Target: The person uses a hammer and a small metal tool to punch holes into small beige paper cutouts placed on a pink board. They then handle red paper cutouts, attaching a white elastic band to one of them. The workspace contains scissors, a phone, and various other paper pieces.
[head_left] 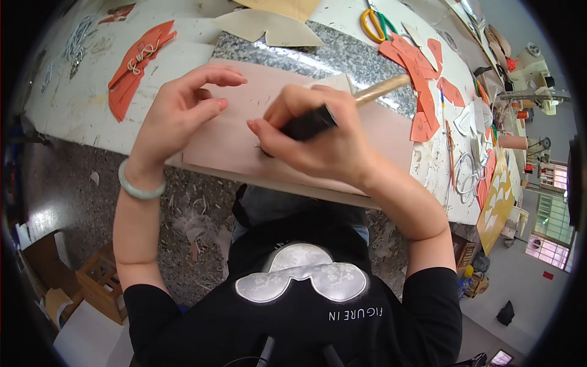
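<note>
My right hand (324, 137) is closed round a hammer with a black head (309, 124). Its pale wooden handle (385, 88) sticks out behind the hand to the upper right. Beneath it lies a flat pale pink sheet (379, 147) with several small dark marks, at the table's near edge. Whether the hammer touches the sheet is hidden by my fingers. My left hand (186, 110) hovers by the sheet's left end, holding nothing, thumb and fingers curved and apart. A small whitish piece (342, 82) shows partly behind my right hand.
A speckled stone slab (361, 52) extends beyond the sheet, with a notched beige piece (269, 29) on it. Orange cut pieces (140, 70) tied with cord lie left; more orange pieces (422, 79) and yellow-and-green-handled scissors (376, 24) lie right. Scraps litter the floor (195, 226).
</note>
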Motion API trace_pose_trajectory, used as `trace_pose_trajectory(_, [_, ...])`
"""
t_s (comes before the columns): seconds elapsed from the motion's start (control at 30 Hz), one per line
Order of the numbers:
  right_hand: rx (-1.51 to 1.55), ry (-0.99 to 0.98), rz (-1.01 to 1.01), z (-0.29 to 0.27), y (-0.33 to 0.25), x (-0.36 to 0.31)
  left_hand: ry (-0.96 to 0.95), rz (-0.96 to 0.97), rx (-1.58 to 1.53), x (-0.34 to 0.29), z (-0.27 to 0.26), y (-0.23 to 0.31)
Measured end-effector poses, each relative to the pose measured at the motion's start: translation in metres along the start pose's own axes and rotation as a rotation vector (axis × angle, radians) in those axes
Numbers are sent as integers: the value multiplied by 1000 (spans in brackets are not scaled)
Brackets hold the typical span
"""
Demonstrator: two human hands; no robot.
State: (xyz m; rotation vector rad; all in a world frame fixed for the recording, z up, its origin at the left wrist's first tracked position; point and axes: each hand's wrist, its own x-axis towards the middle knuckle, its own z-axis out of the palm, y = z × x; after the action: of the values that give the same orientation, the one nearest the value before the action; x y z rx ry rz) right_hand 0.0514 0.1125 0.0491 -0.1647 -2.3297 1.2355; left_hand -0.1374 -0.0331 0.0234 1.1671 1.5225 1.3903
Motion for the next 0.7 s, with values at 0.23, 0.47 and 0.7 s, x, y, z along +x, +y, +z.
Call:
trace_pose_trajectory(0.23, [-17, 103, 30, -38, 4, -30, -59, -40, 75, -5, 64, 2])
trace_pose_trajectory(0.47, [26, 135, 21, -51, 18, -43, -128, 368, 576, 1, 83, 2])
trace_pose_trajectory(0.7, [150, 535, 259, -148, 11, -100, 88, 769, 815, 45, 45, 20])
